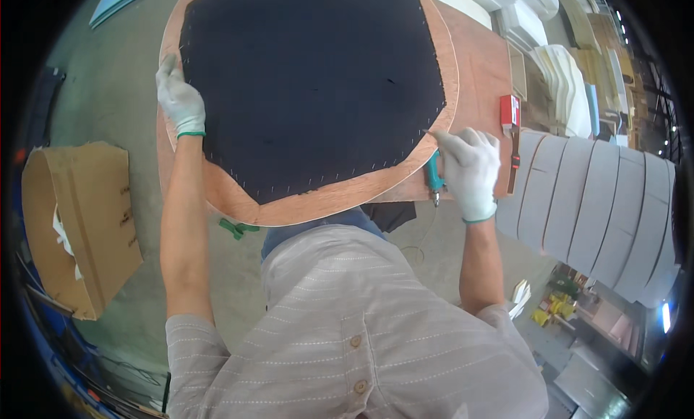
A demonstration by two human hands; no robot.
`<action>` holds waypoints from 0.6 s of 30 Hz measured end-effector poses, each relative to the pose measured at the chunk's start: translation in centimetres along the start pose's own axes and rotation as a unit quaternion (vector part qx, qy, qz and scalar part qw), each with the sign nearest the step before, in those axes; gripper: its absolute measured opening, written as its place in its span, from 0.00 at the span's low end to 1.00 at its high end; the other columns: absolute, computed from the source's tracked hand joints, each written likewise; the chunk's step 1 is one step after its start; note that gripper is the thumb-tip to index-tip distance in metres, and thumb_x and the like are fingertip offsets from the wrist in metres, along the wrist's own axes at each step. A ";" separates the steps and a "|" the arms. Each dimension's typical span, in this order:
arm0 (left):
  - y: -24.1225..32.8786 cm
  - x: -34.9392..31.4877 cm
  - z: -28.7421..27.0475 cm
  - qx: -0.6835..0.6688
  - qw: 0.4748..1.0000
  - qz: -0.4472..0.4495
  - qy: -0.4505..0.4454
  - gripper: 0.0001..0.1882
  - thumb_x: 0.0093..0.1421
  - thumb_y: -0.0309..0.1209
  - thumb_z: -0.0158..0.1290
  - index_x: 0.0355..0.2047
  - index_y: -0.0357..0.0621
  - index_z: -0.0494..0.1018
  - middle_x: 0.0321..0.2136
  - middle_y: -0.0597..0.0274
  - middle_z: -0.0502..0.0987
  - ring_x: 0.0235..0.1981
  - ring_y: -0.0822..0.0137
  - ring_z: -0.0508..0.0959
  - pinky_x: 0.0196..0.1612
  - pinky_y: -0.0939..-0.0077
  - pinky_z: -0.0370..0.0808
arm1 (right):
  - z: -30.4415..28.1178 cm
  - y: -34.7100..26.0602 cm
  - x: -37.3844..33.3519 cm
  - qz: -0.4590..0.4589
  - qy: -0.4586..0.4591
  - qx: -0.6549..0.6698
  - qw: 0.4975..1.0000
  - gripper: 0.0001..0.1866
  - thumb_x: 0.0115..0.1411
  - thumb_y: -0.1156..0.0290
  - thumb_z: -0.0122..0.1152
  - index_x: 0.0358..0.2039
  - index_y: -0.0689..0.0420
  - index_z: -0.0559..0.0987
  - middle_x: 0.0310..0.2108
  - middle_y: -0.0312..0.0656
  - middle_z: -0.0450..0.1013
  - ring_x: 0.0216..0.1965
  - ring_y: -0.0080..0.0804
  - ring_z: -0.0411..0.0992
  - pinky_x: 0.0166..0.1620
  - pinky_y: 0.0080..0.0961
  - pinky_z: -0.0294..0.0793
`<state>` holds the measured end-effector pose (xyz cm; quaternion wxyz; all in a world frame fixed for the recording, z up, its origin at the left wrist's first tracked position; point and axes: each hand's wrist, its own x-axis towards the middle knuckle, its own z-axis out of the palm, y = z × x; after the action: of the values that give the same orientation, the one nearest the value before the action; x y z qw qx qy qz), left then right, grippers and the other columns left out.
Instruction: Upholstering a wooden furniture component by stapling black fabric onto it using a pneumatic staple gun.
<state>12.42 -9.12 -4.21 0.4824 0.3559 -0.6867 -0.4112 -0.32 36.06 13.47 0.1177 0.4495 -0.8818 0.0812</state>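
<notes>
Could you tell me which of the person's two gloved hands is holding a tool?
The right hand, at the round board's lower right edge, grips a teal-handled tool. The left hand holds nothing; it rests flat on the board's left rim beside the black fabric.

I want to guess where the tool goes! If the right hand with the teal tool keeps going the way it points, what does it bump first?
Probably the stapled edge of the black fabric on the round wooden board; the right hand aims its teal tool there.

A round plywood panel (pixel 340 195) lies flat on a wooden table, black fabric (pixel 311 79) stapled across it. A teal tool (pixel 434 175), probably a staple gun, sits at its right edge.
</notes>
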 end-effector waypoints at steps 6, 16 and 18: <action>0.8 -0.1 1.2 0.025 1.000 -0.003 -0.013 0.19 0.72 0.23 0.42 0.58 0.26 0.73 0.58 0.42 0.77 0.62 0.54 0.76 0.69 0.64 0.68 | 9.9 -1.2 2.0 -0.101 -0.066 -0.014 0.993 0.04 0.48 0.73 0.62 0.23 0.48 0.78 0.27 0.35 0.72 0.32 0.35 0.75 0.41 0.37 0.68; -0.9 0.3 -0.4 0.048 0.999 0.011 -0.005 0.18 0.73 0.22 0.42 0.57 0.28 0.75 0.56 0.47 0.79 0.60 0.57 0.77 0.66 0.67 0.71 | 2.5 0.6 2.8 -0.063 0.070 -0.005 0.996 0.12 0.48 0.76 0.63 0.30 0.44 0.87 0.26 0.31 0.72 0.31 0.32 0.74 0.44 0.36 0.68; -0.8 0.5 0.1 0.079 0.996 0.027 -0.016 0.18 0.73 0.22 0.42 0.57 0.28 0.75 0.56 0.46 0.79 0.60 0.57 0.77 0.66 0.67 0.71 | 5.9 1.2 3.3 -0.084 -0.008 -0.017 0.996 0.08 0.48 0.76 0.63 0.27 0.45 0.85 0.27 0.32 0.73 0.33 0.34 0.75 0.45 0.37 0.68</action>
<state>12.26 -9.86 -4.72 0.4530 0.3674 -0.7340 -0.3481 -3.91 32.74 8.72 0.1244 0.5209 -0.8429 0.0518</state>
